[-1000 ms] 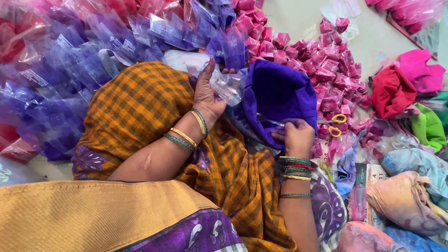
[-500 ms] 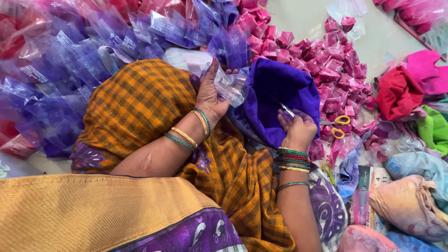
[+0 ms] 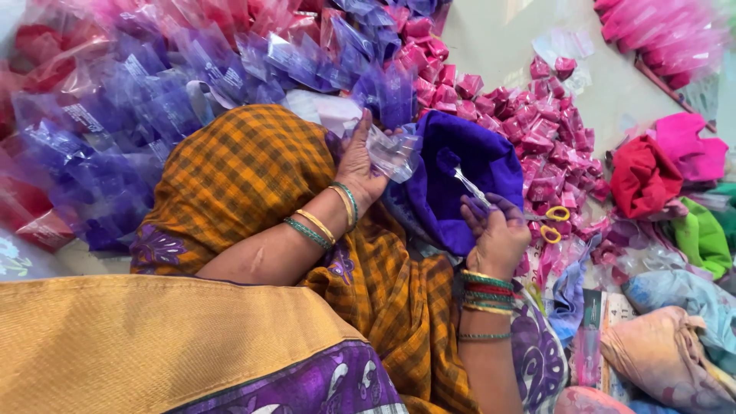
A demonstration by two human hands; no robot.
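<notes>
Change: right hand, raised since a moment ago, now pinches a thin metal spoon over purple powder bag; left hand, at nine o'clock, grips a clear plastic pouch.

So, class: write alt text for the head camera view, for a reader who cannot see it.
A person's left hand holds a small clear plastic pouch while the right hand lifts a thin metal spoon over a heap of violet powder in purple cloth. Filled purple packets and pink packets lie around, with yellow-handled scissors nearby.
</notes>
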